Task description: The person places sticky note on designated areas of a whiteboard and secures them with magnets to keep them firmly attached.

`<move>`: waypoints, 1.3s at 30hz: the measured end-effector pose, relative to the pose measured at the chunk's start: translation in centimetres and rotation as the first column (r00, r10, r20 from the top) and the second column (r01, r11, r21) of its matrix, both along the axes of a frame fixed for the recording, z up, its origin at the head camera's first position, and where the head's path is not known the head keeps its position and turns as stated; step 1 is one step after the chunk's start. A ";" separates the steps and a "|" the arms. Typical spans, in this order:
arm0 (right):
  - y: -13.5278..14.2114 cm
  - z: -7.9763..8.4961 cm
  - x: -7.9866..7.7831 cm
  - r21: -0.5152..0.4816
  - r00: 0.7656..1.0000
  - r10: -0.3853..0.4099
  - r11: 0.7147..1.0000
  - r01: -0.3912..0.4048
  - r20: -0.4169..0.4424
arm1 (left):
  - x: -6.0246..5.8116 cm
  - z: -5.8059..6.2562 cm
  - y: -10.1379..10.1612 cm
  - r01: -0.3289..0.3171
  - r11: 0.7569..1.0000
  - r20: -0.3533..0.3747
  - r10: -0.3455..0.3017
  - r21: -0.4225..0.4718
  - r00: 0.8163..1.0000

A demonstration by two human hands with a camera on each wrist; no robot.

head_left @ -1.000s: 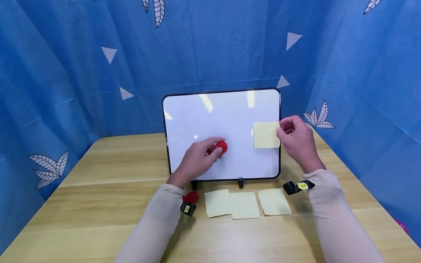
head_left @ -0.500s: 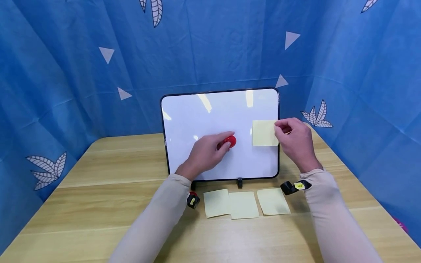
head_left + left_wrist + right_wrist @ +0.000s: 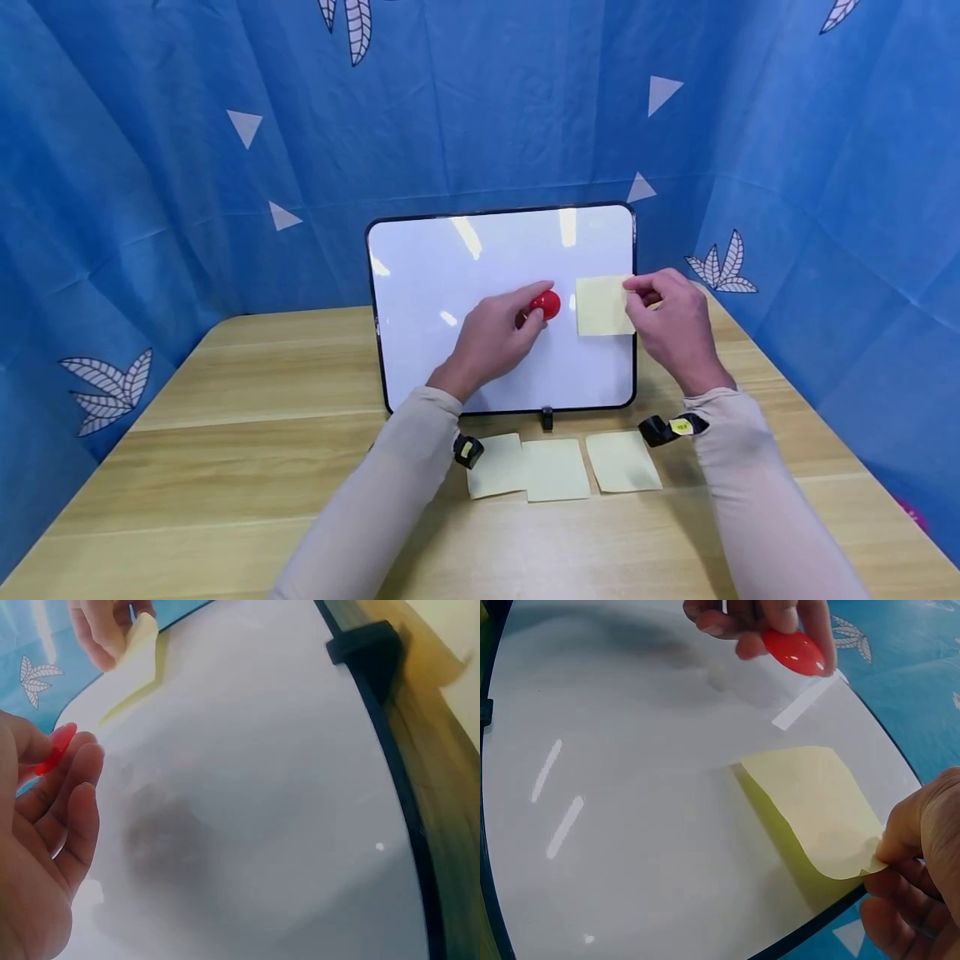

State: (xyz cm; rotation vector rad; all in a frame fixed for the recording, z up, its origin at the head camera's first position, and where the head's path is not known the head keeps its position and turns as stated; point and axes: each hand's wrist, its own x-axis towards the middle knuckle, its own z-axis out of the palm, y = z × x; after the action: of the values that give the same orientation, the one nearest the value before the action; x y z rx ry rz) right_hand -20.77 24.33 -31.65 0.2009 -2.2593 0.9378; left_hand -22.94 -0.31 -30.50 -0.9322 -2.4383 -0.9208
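"So, where's the red disc (image 3: 551, 305)?"

"In front of the whiteboard (image 3: 411, 342), left of the yellow sheet (image 3: 600, 307) and apart from it. The left hand (image 3: 497, 337) pinches it between thumb and fingers."

"And that sheet?"

"Over the board's right side. The right hand (image 3: 677, 329) pinches its right edge, and the right wrist view shows the paper curving near the fingers. Whether its far edge touches the board, I can't tell."

"How does the board stand?"

"Propped up on the wooden table (image 3: 262, 458), with a small black foot (image 3: 547, 418) at its lower edge."

"What lies nearer the person?"

"Three pale yellow squares (image 3: 557, 471) in a row. The left two touch; the right one sits just beside them. A black wrist camera (image 3: 468, 451) hides part of the leftmost."

"And behind everything?"

"Blue curtain (image 3: 487, 108), printed with white triangles and leaves."
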 end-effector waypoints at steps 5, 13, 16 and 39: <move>0.2 -0.1 -0.1 0.004 1.000 0.003 1.000 -0.003 -0.004 | -0.1 0.6 1.1 0.011 1.000 0.047 -0.011 -0.004 0.999; 0.0 -0.1 -0.3 0.006 1.000 0.011 1.000 -0.011 0.021 | -0.3 1.2 2.2 0.031 0.999 0.135 -0.029 -0.017 0.990; 0.0 0.1 -0.3 0.016 1.000 0.017 1.000 -0.017 0.025 | -0.3 1.1 2.5 0.035 0.999 0.166 -0.035 0.004 0.986; 0.3 0.2 0.0 0.047 0.999 0.034 0.998 -0.036 0.040 | -0.4 2.1 6.9 -0.122 0.990 0.181 0.106 0.077 0.978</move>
State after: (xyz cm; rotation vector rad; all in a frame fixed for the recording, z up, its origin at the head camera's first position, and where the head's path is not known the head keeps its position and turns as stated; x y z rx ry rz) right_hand -20.74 24.65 -31.47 0.2464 -2.3224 0.9136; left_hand -23.31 6.59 -28.43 -0.6989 -2.5438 -1.1007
